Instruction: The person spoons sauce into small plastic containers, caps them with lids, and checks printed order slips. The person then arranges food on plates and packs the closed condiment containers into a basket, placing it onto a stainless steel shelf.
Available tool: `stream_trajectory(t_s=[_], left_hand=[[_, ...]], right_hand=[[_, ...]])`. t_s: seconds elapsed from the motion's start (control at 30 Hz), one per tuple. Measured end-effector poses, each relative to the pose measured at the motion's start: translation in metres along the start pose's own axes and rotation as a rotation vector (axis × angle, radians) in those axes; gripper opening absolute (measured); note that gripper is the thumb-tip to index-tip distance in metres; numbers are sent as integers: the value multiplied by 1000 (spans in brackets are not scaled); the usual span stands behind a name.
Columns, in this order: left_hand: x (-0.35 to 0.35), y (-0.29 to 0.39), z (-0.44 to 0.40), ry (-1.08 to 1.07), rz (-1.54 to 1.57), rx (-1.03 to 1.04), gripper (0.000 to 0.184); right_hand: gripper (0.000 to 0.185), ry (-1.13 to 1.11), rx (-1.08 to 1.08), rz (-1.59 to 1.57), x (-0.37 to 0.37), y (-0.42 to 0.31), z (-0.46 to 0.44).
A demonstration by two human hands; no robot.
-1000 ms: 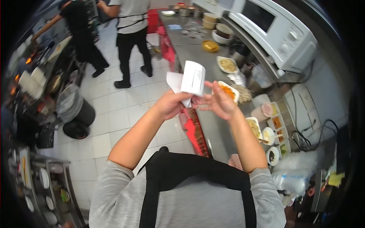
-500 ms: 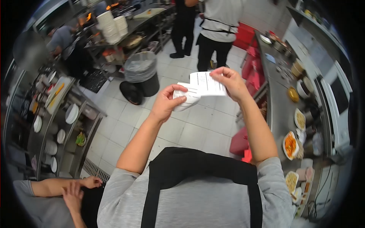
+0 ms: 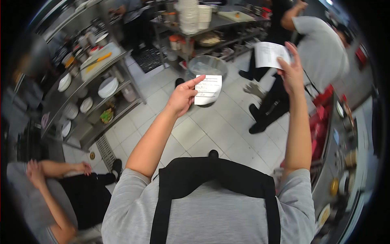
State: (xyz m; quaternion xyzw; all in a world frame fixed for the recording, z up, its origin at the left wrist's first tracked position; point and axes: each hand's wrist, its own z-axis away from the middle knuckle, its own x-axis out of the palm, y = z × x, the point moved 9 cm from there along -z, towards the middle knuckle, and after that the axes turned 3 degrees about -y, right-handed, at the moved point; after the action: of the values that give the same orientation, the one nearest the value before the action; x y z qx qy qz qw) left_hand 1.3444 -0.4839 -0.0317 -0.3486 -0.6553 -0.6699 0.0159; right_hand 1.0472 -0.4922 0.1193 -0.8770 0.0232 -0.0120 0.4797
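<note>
My left hand (image 3: 185,96) pinches a white printed paper slip (image 3: 209,89) between thumb and index finger, in front of me and slightly left of the floor's middle. Black printed lines run across that slip. Off to the right and farther out, my right hand (image 3: 291,69) grips a second white paper slip (image 3: 269,55) by its right edge; its print is too faint to read. The two slips are well apart. Beyond the left slip stands a bin with a clear liner (image 3: 207,65), partly covered by the slip.
Shelving with plates and a cutting board (image 3: 101,61) stands at left. Stacked white containers (image 3: 189,18) sit on the back counter. At right, a co-worker in a grey shirt (image 3: 321,44) bends near a metal counter (image 3: 325,179). Another person (image 3: 61,195) is at lower left.
The slips were together between my hands; now they are separated, my right hand having moved up and right. My view has swung right, and the grey-shirted co-worker now bends over.
</note>
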Motion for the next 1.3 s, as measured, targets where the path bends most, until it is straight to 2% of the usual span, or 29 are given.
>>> stream_trajectory(t_s=[0.07, 0.1, 0.17, 0.23, 0.27, 0.3, 0.33, 0.37, 0.43, 0.47, 0.5, 0.53, 0.57, 0.63, 0.7, 0.73, 0.77, 0.9, 0.93, 0.97, 1.03, 1.13, 1.17, 1.23, 1.3], left_hand=[[-42, 16, -12, 82, 10, 51, 52], [-64, 26, -14, 142, 3, 85, 51], [-109, 51, -8, 326, -63, 183, 47], [-152, 91, 10, 522, -366, 339, 49], [-172, 115, 22, 630, -457, 414, 50], [-192, 138, 35, 736, -545, 476, 50], [-218, 159, 50, 876, -620, 504, 49], [-241, 184, 63, 982, -646, 569, 50], [-260, 232, 86, 1168, -641, 665, 45], [-278, 254, 93, 1244, -668, 680, 43], [-287, 276, 94, 1261, -686, 701, 36], [-308, 298, 95, 1240, -664, 781, 33], [-328, 319, 91, 1212, -643, 861, 30], [-345, 356, 79, 1311, -681, 899, 30], [-367, 391, 66, 1396, -690, 961, 29], [-381, 408, 56, 1431, -682, 1003, 29], [-396, 425, 46, 1465, -674, 1044, 28], [-505, 506, -9, 1279, -481, 1303, 19], [-539, 529, -24, 1230, -424, 1324, 19], [-571, 547, -39, 1258, -364, 1282, 19], [-603, 574, -62, 1329, -289, 1276, 17], [-674, 624, -90, 1223, -276, 1326, 16], [-694, 638, -96, 1266, -292, 1317, 16], [-708, 658, -110, 1282, -320, 1286, 15], [-725, 680, -123, 1210, -326, 1326, 15]], right_hand=[[29, 8, 38, 87, -25, 39, -39], [22, -32, 45, 83, -34, 58, -57], [24, 49, 82, 132, -45, 80, -82], [21, -42, 8, 365, -55, 105, -112], [24, -105, -56, 345, -59, 124, -127], [34, -118, -27, 400, -60, 141, -139], [43, -144, -88, 459, -53, 145, -145], [47, -154, -263, 505, -43, 143, -149], [51, -172, 72, 316, -39, 180, -161], [50, -161, 70, 281, -39, 194, -169], [49, -146, 70, 247, -43, 212, -179], [38, -163, 159, 361, -54, 239, -189], [24, -201, 157, 450, -56, 255, -199], [18, -168, 89, 449, -57, 276, -219], [20, -153, -47, 428, -45, 275, -234], [22, -135, -15, 357, -38, 281, -242], [21, -115, -173, 527, -35, 284, -253], [14, -50, -154, 651, -5, 317, -291], [12, 9, -82, 569, 2, 330, -299], [11, 37, -122, 578, 6, 346, -309], [11, 55, -27, 717, 33, 357, -320], [5, 43, 64, 763, 73, 372, -337], [5, 52, 104, 784, 90, 368, -341], [6, 44, 62, 799, 99, 375, -352], [7, 22, 35, 838, 113, 376, -364]])
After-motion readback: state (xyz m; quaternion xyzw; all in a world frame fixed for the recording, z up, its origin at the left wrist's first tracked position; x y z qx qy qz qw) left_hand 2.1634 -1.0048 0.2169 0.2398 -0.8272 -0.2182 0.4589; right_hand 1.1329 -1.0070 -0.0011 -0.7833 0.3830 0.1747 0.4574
